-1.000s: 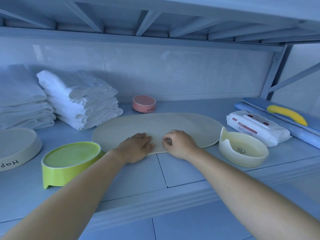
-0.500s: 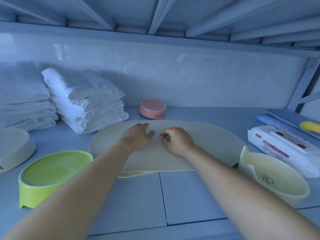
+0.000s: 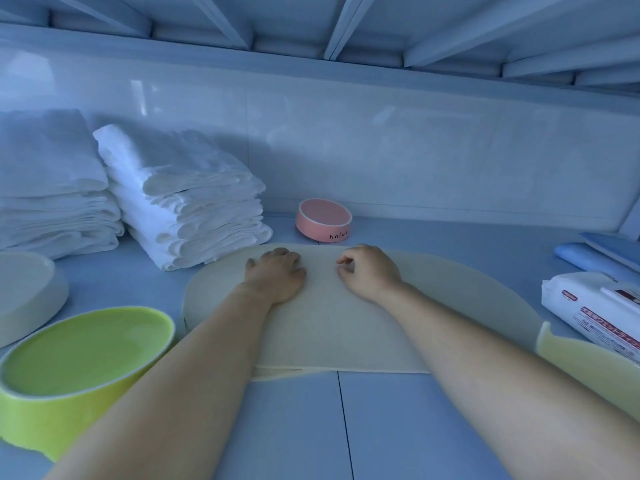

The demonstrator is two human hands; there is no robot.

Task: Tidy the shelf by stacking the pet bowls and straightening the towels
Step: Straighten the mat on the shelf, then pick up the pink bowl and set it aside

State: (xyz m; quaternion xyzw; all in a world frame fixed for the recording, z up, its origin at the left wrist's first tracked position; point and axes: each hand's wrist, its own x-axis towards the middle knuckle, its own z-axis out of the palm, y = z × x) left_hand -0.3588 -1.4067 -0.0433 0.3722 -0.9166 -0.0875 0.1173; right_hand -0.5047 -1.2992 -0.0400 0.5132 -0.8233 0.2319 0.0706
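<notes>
- Left hand (image 3: 275, 275) presses flat on the folded mat (image 3: 346, 323); right hand (image 3: 369, 271), fingers curled, seems to pinch its top layer.
- Square both layers' edges before letting go.
- Unstacked: pink bowl (image 3: 323, 220) at 12 o'clock, green bowl (image 3: 83, 355) at 8; towels (image 3: 187, 202) at 10.
- Bowl lettering and wipes (image 3: 595, 306) label are too blurred to read.
</notes>
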